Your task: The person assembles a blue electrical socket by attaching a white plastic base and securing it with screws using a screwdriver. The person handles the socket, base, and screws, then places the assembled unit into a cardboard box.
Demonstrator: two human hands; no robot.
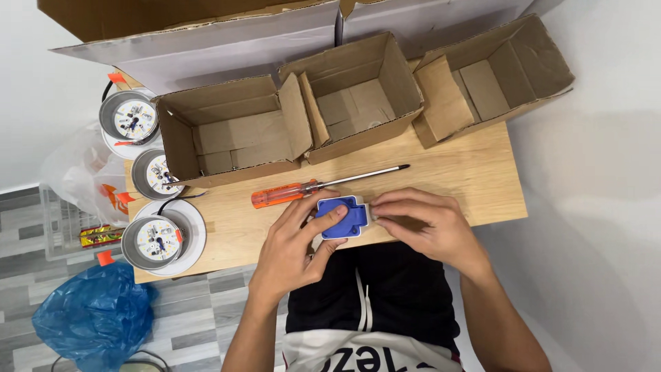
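Head view: both hands grip a small blue-and-white plastic block point(343, 217) at the wooden table's point(475, 172) near edge.
Left hand point(292, 244) and right hand point(420, 220) curl closed around it; three open brown cardboard boxes point(234, 131) behind hold only cardboard inserts.

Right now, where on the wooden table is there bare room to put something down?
Bare wood on the table lies right of the screwdriver tip, below the right cardboard box. A smaller patch sits between the downlights and the left hand. The left edge is crowded.

Screwdriver point(323, 184) before boxes point(358, 96), on table point(482, 172)
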